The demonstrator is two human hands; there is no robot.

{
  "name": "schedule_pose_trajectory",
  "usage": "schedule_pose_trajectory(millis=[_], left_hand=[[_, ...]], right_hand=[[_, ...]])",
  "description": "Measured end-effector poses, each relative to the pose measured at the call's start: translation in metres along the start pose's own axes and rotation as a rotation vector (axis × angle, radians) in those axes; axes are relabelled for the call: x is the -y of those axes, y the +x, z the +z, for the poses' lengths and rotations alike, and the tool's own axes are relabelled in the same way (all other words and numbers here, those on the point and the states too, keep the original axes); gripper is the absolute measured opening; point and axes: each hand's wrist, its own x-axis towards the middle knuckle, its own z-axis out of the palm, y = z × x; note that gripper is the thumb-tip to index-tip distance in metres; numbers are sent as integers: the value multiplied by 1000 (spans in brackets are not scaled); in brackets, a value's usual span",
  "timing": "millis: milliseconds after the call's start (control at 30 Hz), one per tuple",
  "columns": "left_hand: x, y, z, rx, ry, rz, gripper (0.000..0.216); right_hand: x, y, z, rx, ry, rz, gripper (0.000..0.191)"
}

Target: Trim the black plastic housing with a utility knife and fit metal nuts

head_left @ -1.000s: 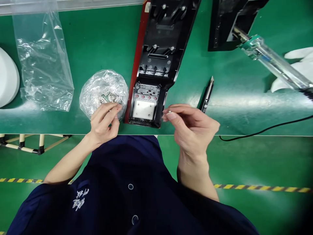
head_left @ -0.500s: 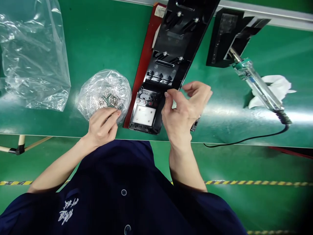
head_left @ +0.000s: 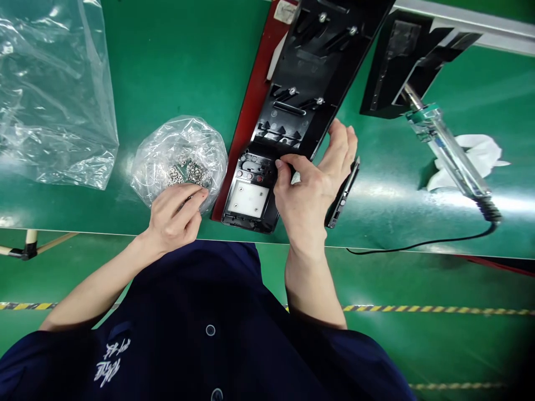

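Head view: my left hand [head_left: 173, 214] rests, fingers curled loosely, on the bag of small metal parts [head_left: 179, 159]; just beyond, my right hand [head_left: 311, 181] pinches at the black housing [head_left: 292, 111], its long axis running away up the desk [head_left: 175, 67].

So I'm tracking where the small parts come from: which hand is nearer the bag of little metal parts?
Left. The left hand has its fingertips on the near edge of the round bag of metal parts; the right hand is off to its right, on the black plastic housing.
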Motion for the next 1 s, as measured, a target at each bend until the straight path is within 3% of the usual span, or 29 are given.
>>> schedule_pose_trajectory(millis=[400,567,733,800,1000], left_hand=[[-1,0,0,-33,2,-7,35],[3,9,-17,-50,60,-48,31],[11,32,-31,196,243,-170,17],[12,38,-28,276,314,-209,18],[13,43,-7,349,491,-271,14]], right_hand=[[-5,-10,-3,-99,-198,-186,15],[-1,-9,-4,-311,-180,-335,12],[1,-11,-5,-566,-104,-518,13],[-5,-16,-5,-575,-104,-527,15],[-36,-43,4,-588,-97,-438,21]])
